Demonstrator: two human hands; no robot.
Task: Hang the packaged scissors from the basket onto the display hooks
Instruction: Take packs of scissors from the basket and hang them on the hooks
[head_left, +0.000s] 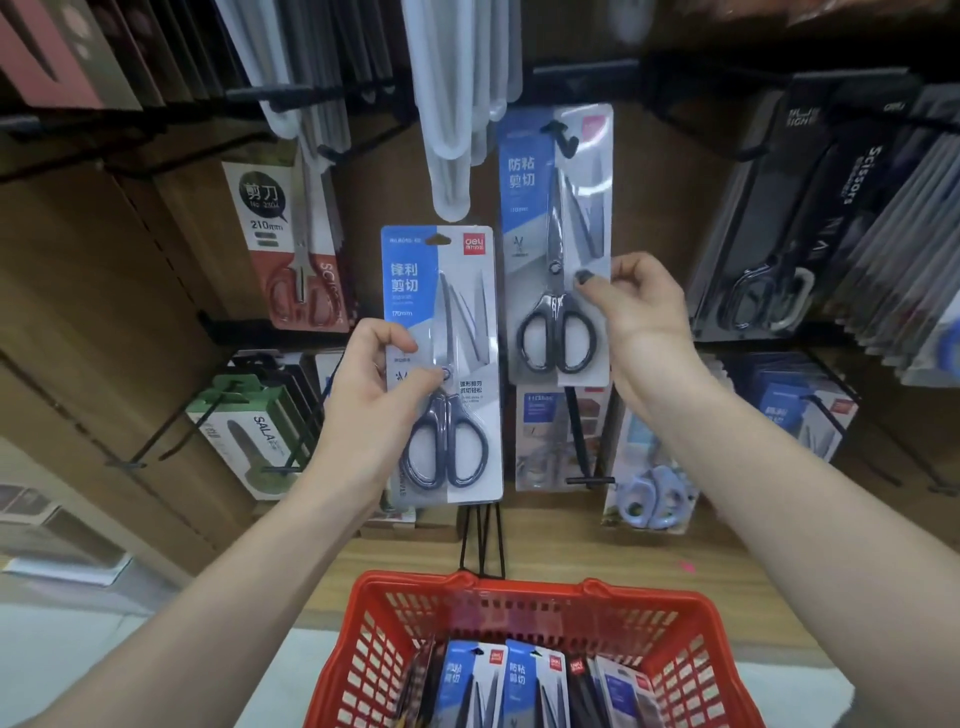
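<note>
Head view, at a shop wall of display hooks: wooden back panel (130, 270) carries rows of packaged scissors, and a red basket (524, 597) sits below the hands with more blue-carded packs (470, 686) standing inside it. Above the basket, the right hand (644, 306) pinches the right edge of one scissors pack (558, 244), thumb on the front, fingers behind; its hang hole sits at a black hook (563, 137), apparently threaded on. Just left of that pack and lower, the left hand (382, 379) grips a second scissors pack (441, 364) by its left edge, thumb across the front; its hang hole is free of any hook. The step in hand looks like seating the right pack. Next, the left pack needs lifting until its hole meets a hook tip, then sliding back.
</note>
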